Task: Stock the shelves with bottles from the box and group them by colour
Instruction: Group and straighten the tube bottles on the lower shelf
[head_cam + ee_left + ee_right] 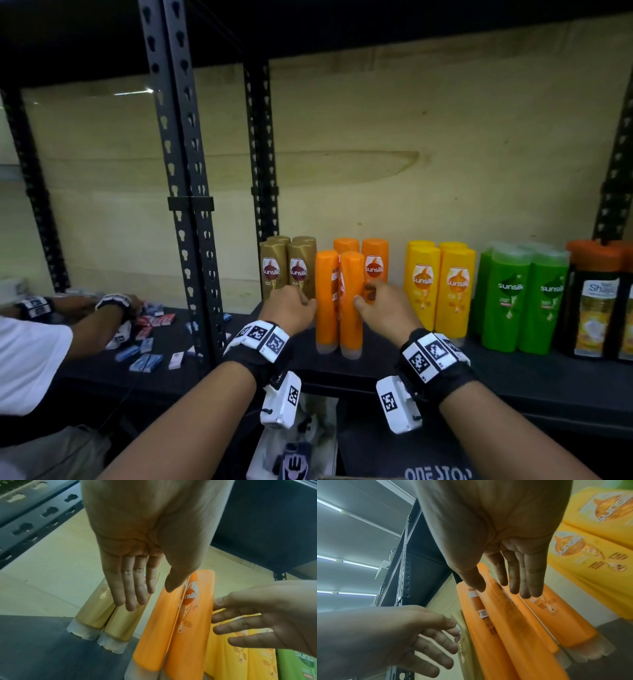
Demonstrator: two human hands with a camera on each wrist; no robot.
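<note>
Head view: left hand (289, 310) and right hand (385, 308), fingers straight, flank two orange bottles (339, 301) beside "sunsilk"-labelled ones.

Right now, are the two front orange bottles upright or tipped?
Upright. The two front orange bottles stand cap-down on the shelf, touching each other, between the left hand and right hand.

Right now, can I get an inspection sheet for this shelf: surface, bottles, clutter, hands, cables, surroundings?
Surface: dark shelf, plywood back.
Job's things: upright colour groups: gold bottles, orange bottles, yellow bottles, green bottles, black bottles; the two front orange ones show no front logo.
Clutter: small packets on the neighbouring shelf.
Hands: left hand and right hand flank the front orange pair, fingers straight.
Cables: nothing seen.
Surroundings: another person's arm at left.
</note>
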